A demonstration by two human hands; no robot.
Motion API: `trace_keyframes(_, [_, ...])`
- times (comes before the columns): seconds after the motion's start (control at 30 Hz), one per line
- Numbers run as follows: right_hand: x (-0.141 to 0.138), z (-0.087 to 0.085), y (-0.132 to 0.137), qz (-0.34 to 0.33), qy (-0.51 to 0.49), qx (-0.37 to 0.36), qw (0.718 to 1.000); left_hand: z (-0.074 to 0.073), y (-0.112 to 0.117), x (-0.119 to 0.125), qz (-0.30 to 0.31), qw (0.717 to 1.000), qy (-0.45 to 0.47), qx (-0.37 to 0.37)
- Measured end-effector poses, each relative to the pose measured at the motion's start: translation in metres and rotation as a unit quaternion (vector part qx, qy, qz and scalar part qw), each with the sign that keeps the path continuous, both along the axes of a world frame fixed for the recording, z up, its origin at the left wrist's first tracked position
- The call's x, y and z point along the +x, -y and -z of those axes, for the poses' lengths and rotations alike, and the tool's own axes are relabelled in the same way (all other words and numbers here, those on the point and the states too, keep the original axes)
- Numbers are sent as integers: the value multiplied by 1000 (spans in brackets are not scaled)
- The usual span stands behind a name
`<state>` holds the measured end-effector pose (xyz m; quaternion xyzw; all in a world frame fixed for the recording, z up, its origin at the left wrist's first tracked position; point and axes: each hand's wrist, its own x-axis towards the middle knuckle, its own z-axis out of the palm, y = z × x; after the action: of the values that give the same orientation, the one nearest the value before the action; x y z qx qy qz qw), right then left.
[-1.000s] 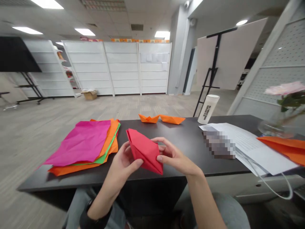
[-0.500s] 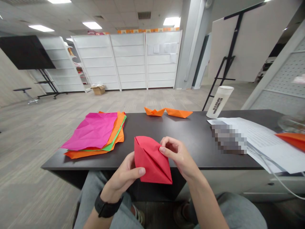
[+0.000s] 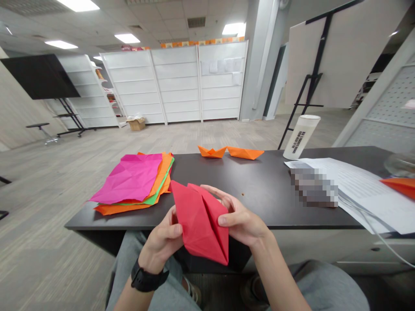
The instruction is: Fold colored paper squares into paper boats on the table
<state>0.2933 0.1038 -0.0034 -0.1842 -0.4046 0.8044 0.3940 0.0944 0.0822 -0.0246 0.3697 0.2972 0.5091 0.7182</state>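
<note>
Left hand (image 3: 166, 236) and right hand (image 3: 244, 222) grip opposite sides of red folded paper (image 3: 198, 220); white cup (image 3: 301, 137), contents hidden, stands on desk (image 3: 262, 190); pale material (image 3: 134, 117) tops cardboard box (image 3: 137, 125).

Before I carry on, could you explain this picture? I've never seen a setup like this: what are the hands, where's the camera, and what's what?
There is no machine here: you are seeing a person's two bare hands. The one camera is worn on the person's head, looking forward and down. The left hand and right hand hold opposite sides of a folded red paper. On the dark table, a stack of coloured sheets, pink uppermost, lies to the left. Two orange paper shapes sit toward the far edge. To the right are a white cup, white papers and a pixelated item I cannot identify.
</note>
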Motion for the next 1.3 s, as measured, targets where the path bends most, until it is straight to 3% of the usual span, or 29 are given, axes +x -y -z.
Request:
trace_keyframes(0.1, [1,0,0,-10,5,12,1000,-7,7,2,-59,997,-33,44])
trace_keyframes(0.2, [3,1,0,17,-12,3,1000,-15,13,4,-154,983,-63,80])
trace_keyframes(0.33, [1,1,1,20,-49,-19,998,-23,19,4,-319,940,-70,102])
trace_keyframes(0.4, [-2,1,1,6,-53,-8,999,-24,20,3,-371,918,-67,119])
trace_keyframes(0.6, [-9,-2,4,89,-94,-15,991,-15,22,0,-341,922,-130,129])
trace_keyframes(0.77, [-11,-2,6,-7,-29,38,999,-12,24,-6,-302,922,-202,130])
trace_keyframes(0.93, [-16,1,3,107,-16,4,994,-16,32,-13,-264,923,-254,117])
trace_keyframes(1.03, [-19,2,0,125,-13,-16,992,-17,38,-13,-274,911,-281,129])
trace_keyframes(1.1, [-20,3,-1,140,-25,-10,990,-18,41,-13,-293,891,-310,156])
trace_keyframes(1.2, [-19,3,-1,176,-48,35,983,-20,45,-18,-314,827,-375,276])
trace_keyframes(1.3, [-11,4,0,172,-38,93,980,-20,48,-26,-220,769,-392,455])
